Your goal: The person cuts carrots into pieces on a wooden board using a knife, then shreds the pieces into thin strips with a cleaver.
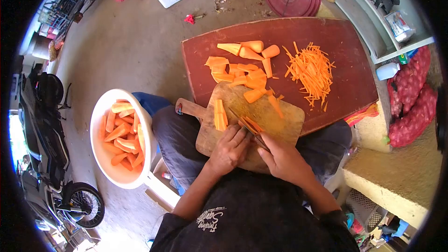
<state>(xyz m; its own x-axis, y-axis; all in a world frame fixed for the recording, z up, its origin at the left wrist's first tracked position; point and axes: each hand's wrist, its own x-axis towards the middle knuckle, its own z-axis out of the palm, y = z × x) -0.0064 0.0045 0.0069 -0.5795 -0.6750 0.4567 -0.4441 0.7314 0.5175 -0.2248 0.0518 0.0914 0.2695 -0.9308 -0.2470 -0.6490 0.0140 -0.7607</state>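
Note:
A wooden cutting board with a handle lies across my lap, overlapping a reddish-brown board. My right hand grips a knife, its blade pointing away to the upper left. Beside the blade, my left hand is closed with curled fingers on a carrot piece, mostly hidden by hand and knife. A stack of carrot slices rests left of the knife. Carrot chunks sit at the board's far edge. Farther right is a pile of carrot strips.
The reddish-brown board also bears peeled carrot pieces. A white tub of carrots stands at my left. To the right are red mesh sacks and a shelf. A motorcycle is parked far left.

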